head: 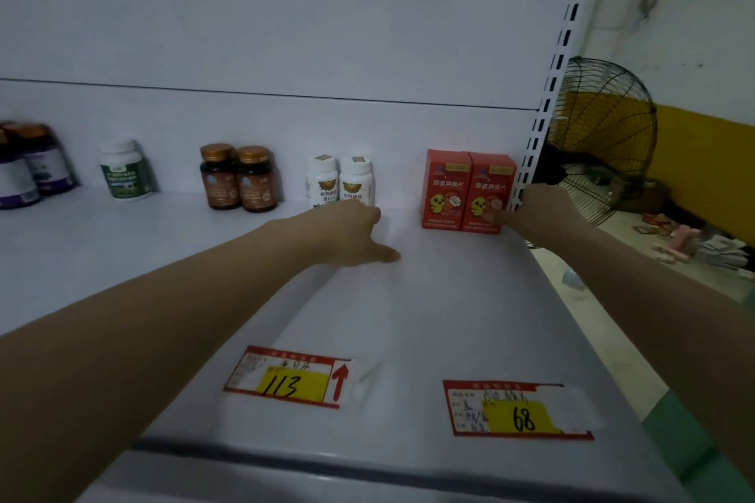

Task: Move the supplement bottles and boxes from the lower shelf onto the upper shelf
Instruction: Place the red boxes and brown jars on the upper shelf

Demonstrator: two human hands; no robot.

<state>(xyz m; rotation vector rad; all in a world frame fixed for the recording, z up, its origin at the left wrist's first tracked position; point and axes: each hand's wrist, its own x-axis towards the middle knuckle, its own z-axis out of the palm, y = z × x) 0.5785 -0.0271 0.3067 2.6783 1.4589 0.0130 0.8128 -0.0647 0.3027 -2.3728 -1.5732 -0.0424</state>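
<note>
Along the back of the upper shelf (449, 298) stand purple bottles (28, 167), a green-labelled bottle (126, 171), two brown bottles (239, 180) and two white bottles (341, 180). The left hand (351, 233) rests at the white bottles' foot, thumb spread wide, holding nothing. Beside it stand two red boxes (467, 192). The right hand (535, 208) seems to pinch the right-hand one, thumb on its front.

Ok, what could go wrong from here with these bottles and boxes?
The left hand is close in front of the two white plastic bottles; pulling back could topple them. The right hand touches the right-hand red cardboard box, near the right edge of the white metal shelf; a nudge might push it off.
</note>
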